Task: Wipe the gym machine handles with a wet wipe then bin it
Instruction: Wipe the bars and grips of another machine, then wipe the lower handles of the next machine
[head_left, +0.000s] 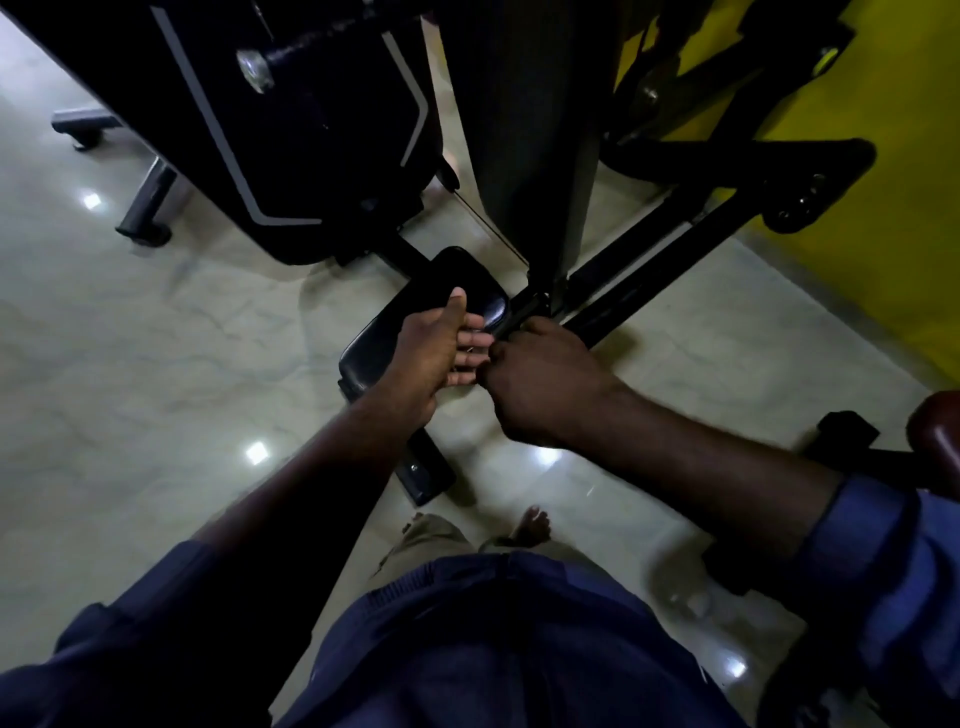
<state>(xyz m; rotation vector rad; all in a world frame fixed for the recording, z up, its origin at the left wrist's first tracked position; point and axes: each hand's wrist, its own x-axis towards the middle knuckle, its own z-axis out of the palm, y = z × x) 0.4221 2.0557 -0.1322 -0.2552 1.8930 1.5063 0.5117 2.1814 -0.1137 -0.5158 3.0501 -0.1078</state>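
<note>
- Black panel (291, 130) of the gym machine at far left is carrying pale grey stripes; dim light is leaving any lettering on it unreadable.
- Left hand (441, 358) is reaching out flat and holding nothing, its fingers (475, 343) straight and close together, thumb pointing far, fingertips meeting the right hand.
- Right hand (540, 384) is curling its fingers tight, knuckles up, right at the near end of the black handle (524, 312), which is running off to the far right.
- Those curled fingers are hiding what lies inside them, so I cannot tell whether they are closing on the handle or on a wet wipe.
- Padded black seat (462, 280) is lying beneath the left hand, partly covered by it.
- Blue sleeves (883, 561) are running out of view at the near edge.
</note>
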